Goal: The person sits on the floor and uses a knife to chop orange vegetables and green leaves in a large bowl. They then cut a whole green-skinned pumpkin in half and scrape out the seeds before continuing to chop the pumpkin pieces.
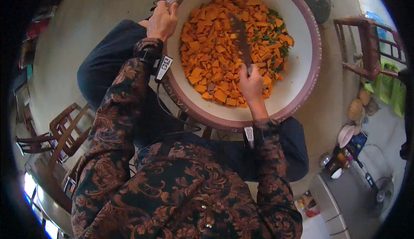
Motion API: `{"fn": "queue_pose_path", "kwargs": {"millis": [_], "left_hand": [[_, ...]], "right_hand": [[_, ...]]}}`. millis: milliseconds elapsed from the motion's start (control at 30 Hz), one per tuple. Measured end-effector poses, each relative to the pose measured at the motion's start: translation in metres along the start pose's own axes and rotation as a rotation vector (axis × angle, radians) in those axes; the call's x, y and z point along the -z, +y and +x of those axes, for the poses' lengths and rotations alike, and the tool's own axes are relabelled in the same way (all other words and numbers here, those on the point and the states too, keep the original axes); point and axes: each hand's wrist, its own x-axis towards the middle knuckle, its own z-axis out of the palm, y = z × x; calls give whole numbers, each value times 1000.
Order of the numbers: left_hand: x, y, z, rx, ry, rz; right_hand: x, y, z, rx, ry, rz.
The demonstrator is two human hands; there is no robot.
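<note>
A wide white basin [305, 50] with a mauve rim that bears writing stands between my knees. Chopped orange vegetable pieces [207, 50] cover its bottom, with chopped green leaves [266, 38] mixed in on the right. My left hand [161, 20] grips the rim at the upper left. In my right hand [253, 85] is the handle of a knife [241, 38]. Its long dark blade points away from me and lies over the orange pieces; motion blurs it a little, and I cannot tell how deep the edge sits.
Beyond the basin at the upper right sits a round grey-green object [313, 1]. A wooden chair [368, 46] stands to the right, near a green plastic basket [386, 80]. Farther down is a grey-topped cabinet [349, 187]. Another wooden chair [66, 129] is on the left.
</note>
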Motion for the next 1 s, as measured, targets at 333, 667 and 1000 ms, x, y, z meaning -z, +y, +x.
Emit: {"fn": "queue_pose_path", "kwargs": {"millis": [333,667,1000], "left_hand": [[-6,-8,-2,-98,172,-80],[-9,-14,4,-86,156,-166],[-8,-14,3,-55,113,-94]], "right_hand": [[-1,-1,-22,57,-312,-332],[-7,21,-36,209,-285,-262],[22,11,-25,108,8,195]]}}
